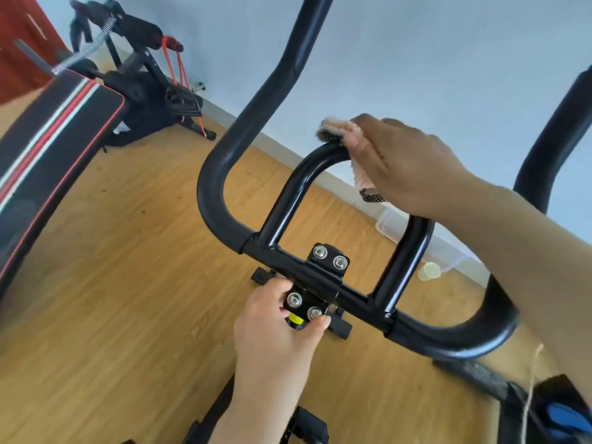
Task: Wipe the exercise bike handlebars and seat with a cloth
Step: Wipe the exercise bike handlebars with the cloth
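The cloth [334, 128] lies on top of the handlebars' [209, 187] inner loop [288, 200], at its far bend, under the right hand [407, 161]. That hand's grip is closed: the fingers curl down over the cloth and press it onto the tube, with fluffy pink edges showing on both sides of the hand and a dark mesh tag hanging below. The left hand [275, 328] has a closed grip too, fingers and thumb pinching the bolted clamp [328, 261] at the middle of the bars. The seat is out of view.

The cloth looks soft, light and limp, so it should wrap easily round the tube. It is best held bunched in the palm, so that loose corners do not snag on the bolts. The bars are stiff, round tubing, gloss black and likely slick on the loop, duller on the outer sweep, which may be padded. The cloth will probably slide freely, so firm pressure seems needed. The clamp is a sound place to steady the frame.

A striped padded bench [57, 123] stands to the left on the wood floor [128, 251].
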